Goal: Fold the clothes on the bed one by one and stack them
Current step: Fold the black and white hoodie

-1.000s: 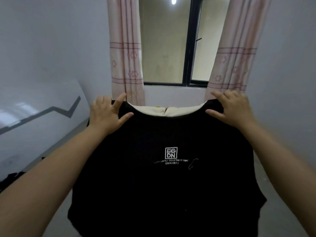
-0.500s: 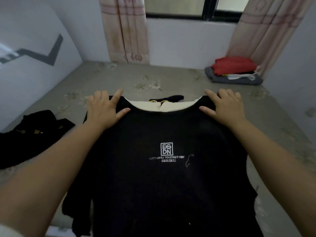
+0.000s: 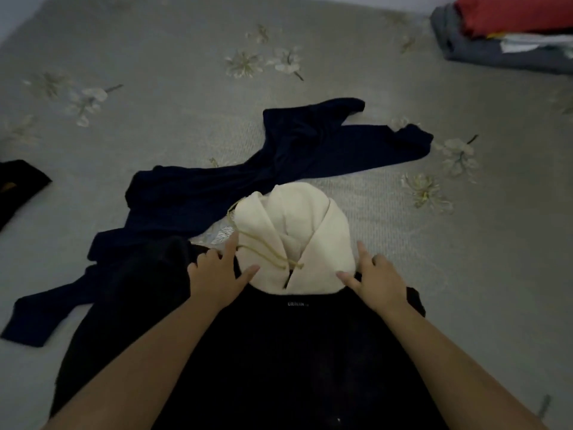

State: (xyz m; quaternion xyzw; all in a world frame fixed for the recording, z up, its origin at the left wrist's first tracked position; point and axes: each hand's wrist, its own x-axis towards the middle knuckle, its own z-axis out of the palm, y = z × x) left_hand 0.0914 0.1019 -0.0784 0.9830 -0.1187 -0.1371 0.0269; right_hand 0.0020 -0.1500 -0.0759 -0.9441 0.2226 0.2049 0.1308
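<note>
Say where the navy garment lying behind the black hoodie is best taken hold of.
Probably at the navy garment's far end, where its two spread tips lie bare on the bed; come from above and pinch one tip per hand. Its near part runs beside or under the black hoodie, which both hands, left hand and right hand, are on.

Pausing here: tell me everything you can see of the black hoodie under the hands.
The black hoodie lies spread on the grey floral bed, cream hood pointing away, with a tan drawstring and small white print below the neckline. It looks like soft knit. The left hand and right hand rest at the hood's base. Its left side overlaps a navy garment.
</note>
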